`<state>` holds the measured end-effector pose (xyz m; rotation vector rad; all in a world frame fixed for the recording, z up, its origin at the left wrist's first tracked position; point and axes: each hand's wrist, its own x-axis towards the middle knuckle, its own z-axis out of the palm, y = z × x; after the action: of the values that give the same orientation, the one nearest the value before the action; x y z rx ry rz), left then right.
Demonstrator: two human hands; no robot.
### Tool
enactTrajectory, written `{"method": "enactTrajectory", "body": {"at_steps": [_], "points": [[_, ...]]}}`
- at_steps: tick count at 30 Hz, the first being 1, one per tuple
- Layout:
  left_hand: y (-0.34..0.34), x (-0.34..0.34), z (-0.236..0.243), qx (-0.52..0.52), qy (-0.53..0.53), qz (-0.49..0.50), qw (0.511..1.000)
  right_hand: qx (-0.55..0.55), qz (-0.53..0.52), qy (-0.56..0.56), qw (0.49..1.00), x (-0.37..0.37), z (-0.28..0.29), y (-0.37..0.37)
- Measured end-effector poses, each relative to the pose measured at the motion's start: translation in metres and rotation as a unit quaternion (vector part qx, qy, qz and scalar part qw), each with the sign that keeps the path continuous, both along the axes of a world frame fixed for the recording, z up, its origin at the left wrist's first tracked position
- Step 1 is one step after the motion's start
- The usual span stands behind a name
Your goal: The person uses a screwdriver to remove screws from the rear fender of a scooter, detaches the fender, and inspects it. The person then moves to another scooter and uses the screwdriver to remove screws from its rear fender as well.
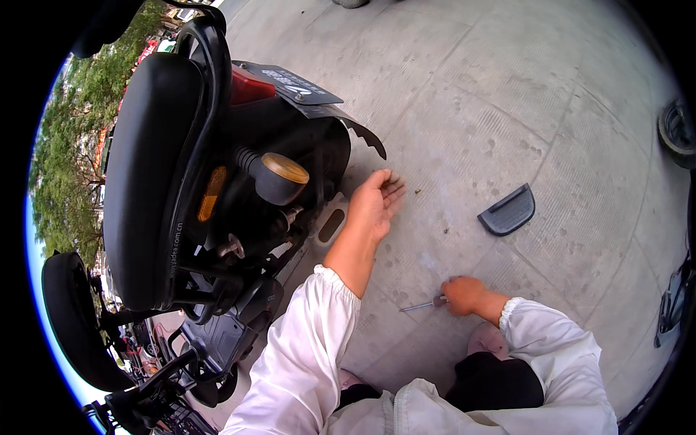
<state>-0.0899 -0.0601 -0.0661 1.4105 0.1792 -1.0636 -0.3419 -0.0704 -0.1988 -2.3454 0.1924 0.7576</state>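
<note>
At the left side of the view, a black scooter point(156, 181) is standing on the grey paving point(500, 65), its padded seat running lengthwise from top to bottom. Just right of the seat, an amber turn signal point(284, 170) is jutting out on a ribbed black stalk, and above it a plate point(293, 83) is tilting away behind the red tail light point(251, 86). Beside the scooter's rear end, the left hand point(372, 205) is reaching up the view and slightly rightward, its forearm slanting in from the lower edge in a loose white sleeve point(308, 341). Its fingers are extending to the right, lightly bent and a little parted, and are gripping nothing visible; whether the hand is touching the scooter, I cannot tell.

Right of that forearm and above the paving, a screwdriver point(418, 307) is pointing its tip left and slightly down the view, its long axis lying nearly level across it. The right hand point(464, 296) is closing around the handle, fingers curling in, while its forearm is coming from the lower right, pointing left and slightly upward. Farther right and higher, a dark D-shaped piece point(509, 210) is lying on the paving, its straight long edge slanting from lower left to upper right.
</note>
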Motion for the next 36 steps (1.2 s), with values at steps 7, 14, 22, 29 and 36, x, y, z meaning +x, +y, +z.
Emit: {"method": "enactTrajectory", "body": {"at_steps": [7, 14, 22, 29, 36], "points": [[0.069, -0.060, -0.082, 0.189, 0.035, -0.151, 0.970, -0.006, 0.020, -0.027, 0.999, 0.021, 0.019, -0.001], [0.158, -0.025, 0.003, 0.118, -0.190, -0.195, 0.955, 0.091, -0.132, -0.207, 0.965, 0.080, 0.106, -0.035], [0.290, 0.010, 0.137, 0.141, -0.140, -0.068, 0.978, -0.100, -0.104, -0.566, 0.812, 0.225, 0.262, -0.002], [0.286, 0.045, 0.069, 0.071, -0.076, 0.108, 0.989, -0.251, -0.075, -0.551, 0.793, 0.291, 0.253, 0.003], [0.268, 0.078, 0.009, -0.074, -0.064, 0.246, 0.964, -0.260, -0.079, -0.510, 0.816, 0.295, 0.244, -0.013]]}}
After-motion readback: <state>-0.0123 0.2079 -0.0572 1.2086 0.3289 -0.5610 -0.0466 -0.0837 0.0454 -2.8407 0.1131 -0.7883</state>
